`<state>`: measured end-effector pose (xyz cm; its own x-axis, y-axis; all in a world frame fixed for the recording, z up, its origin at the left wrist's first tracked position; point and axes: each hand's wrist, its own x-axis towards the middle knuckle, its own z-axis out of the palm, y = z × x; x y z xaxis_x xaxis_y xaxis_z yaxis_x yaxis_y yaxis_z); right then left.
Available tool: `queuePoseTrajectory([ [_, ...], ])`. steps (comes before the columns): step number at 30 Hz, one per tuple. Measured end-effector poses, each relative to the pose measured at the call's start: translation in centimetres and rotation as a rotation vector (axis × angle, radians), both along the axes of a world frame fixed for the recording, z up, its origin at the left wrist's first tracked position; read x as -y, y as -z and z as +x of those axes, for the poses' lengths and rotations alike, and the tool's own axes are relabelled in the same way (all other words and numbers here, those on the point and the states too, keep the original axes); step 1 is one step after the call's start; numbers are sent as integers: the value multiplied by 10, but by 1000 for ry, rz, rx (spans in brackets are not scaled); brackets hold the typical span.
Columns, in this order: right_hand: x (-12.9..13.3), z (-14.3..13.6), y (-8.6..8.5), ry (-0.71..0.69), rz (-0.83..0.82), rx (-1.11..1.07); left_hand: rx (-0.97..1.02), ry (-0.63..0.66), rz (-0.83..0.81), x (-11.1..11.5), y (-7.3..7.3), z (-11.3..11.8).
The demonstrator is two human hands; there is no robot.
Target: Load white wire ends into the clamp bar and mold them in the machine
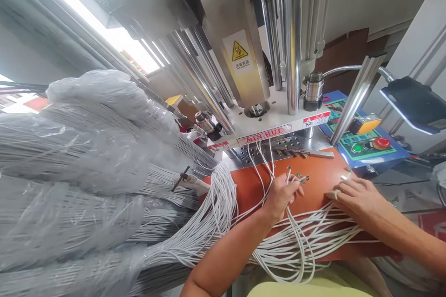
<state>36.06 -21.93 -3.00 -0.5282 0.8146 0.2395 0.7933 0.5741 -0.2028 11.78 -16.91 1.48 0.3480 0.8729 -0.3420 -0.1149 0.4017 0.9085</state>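
My left hand is closed round a few white cables, whose ends with small green circuit boards stick out above the fingers. Their lengths hang below the fist toward the mat's front edge. To the right, my right hand bends its fingers over the ends of more white cables on the orange-brown mat. A small pale end with green shows by its fingertips; the exact grip is partly hidden. Beyond the hands, several white cables run under the white plate of a press.
Chrome columns and a heated press head with a warning label rise ahead. A blue control box with a red button stands right, under a lamp. Plastic-wrapped cable bundles fill the left. A T-handle clamp sits nearby.
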Motion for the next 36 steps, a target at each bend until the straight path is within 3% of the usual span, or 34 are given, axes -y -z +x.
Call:
queuePoseTrajectory([
  [3, 5, 14, -13, 48, -30, 22, 4, -10, 11, -2, -1, -1],
  [5, -8, 21, -17, 90, -18, 2, -7, 2, 21, -3, -2, -1],
  [10, -83, 10, -8, 174, 83, -21, -88, -20, 52, -5, -5, 2],
  [13, -125, -8, -8, 156, -26, 60, -144, -49, 59, -6, -4, 2],
  [16, -141, -23, -16, 161, -156, 124, -117, -99, -37, -8, -2, 1],
  [21, -115, -37, -30, 173, -312, 67, 14, -122, -236, -12, -3, 5],
  [26, -83, -42, -33, 125, -1003, -340, -25, -93, -290, -10, -2, 17],
  [29, -75, -45, -35, 136, -980, -417, -60, -63, -304, -6, 3, 20],
  [36, -63, -58, -53, 207, -779, -286, -72, -42, -240, -2, 8, 23],
])
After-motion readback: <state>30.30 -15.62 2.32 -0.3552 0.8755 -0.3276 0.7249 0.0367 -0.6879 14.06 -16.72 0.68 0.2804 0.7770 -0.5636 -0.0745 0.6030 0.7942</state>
